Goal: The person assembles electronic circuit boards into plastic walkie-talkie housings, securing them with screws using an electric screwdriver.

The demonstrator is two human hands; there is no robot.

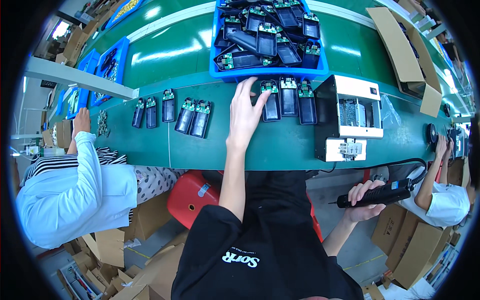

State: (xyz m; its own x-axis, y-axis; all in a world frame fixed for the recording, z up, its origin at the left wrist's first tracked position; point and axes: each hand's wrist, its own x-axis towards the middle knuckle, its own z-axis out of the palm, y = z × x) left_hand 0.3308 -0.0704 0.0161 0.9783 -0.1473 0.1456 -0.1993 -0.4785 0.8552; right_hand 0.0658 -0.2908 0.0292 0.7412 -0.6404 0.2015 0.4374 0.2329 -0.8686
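Note:
My left hand (pixel 244 115) is over the green bench with its fingers stretched toward the blue bin and its thumb beside a black plastic housing (pixel 271 107) that has a green circuit board at its top end. Whether the thumb touches that housing I cannot tell. Two more such housings, one in the middle (pixel 288 100) and one on the right (pixel 306 107), lie alongside it. Held low at the right, off the bench edge, a black electric screwdriver (pixel 390 193) is wrapped in my right hand (pixel 364 201), its thin bit pointing left.
A blue bin (pixel 270 75) heaped with housings stands behind. Several housings (pixel 200 119) lie to the left. A black-and-white screw feeder (pixel 350 112) sits at right, near a cardboard box (pixel 400 50). Co-workers sit on both sides; a red stool (pixel 187 197) is at left.

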